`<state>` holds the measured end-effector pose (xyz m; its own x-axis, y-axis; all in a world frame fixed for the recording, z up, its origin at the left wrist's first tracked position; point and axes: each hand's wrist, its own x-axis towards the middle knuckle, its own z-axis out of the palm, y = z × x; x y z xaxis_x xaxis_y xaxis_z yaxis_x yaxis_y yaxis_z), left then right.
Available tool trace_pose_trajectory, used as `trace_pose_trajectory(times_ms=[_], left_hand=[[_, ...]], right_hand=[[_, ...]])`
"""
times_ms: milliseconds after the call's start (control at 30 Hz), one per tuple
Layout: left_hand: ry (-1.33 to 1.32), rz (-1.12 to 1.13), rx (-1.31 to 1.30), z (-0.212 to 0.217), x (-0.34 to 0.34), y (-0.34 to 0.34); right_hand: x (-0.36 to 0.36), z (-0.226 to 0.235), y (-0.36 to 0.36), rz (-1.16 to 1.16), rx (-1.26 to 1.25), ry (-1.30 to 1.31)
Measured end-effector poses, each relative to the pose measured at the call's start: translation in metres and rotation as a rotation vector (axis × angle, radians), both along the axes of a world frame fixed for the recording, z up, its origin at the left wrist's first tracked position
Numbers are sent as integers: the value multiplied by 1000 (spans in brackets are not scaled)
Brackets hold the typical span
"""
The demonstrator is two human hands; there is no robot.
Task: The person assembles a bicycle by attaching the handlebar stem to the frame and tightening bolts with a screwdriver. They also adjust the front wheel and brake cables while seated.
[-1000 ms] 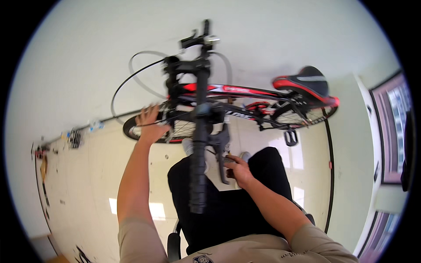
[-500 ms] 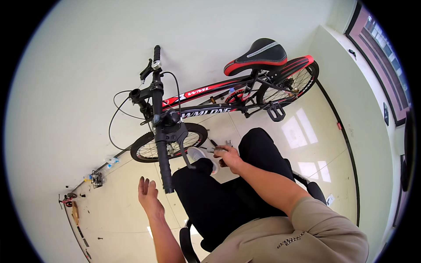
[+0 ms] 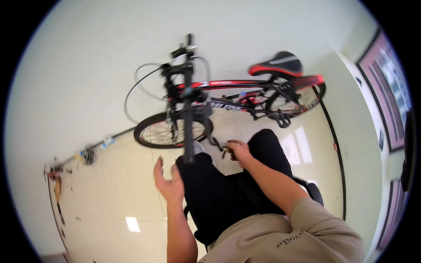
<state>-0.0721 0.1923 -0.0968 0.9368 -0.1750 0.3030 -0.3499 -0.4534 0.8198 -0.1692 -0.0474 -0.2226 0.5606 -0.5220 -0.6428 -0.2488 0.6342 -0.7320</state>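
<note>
A black and red bicycle (image 3: 228,83) stands by the wall, its front wheel (image 3: 173,130) turned out to the left. Its black handlebar grip (image 3: 188,147) points toward my lap. Just left of that grip is my left hand (image 3: 170,186), thumb and fingers apart, with nothing in it. In front of my right knee, my right hand (image 3: 239,152) is closed around a small greyish object (image 3: 223,145). Blur hides what kind of thing it is. The brake lever (image 3: 208,127) on the near bar end hangs just left of that object.
The saddle (image 3: 278,65) and rear wheel (image 3: 298,98) are at the far right. Along the wall's foot at left lie a small wire basket (image 3: 89,155) and several small items. My legs (image 3: 210,197) are below the handlebar; a black chair armrest (image 3: 315,193) is beside me.
The whole view has shifted and blurred, with the bicycle now further right. My left hand's fingers have spread and it has come nearer my leg. The right hand remains closed.
</note>
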Motion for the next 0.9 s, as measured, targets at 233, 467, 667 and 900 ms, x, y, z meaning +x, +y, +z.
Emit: trace_pose_trajectory(times_ms=[233,467,667,900], left_hand=[[-253,-149,39,5,-3,-13],[-246,-135,33,11,-2,-9],[-241,-130,33,11,-2,-9],[-227,-127,30,10,-1,-9]], right_hand=[[0,-2,4,57,-14,67],[1,-19,2,81,-98,114],[0,-14,7,116,-113,74],[1,-12,9,88,-137,81]])
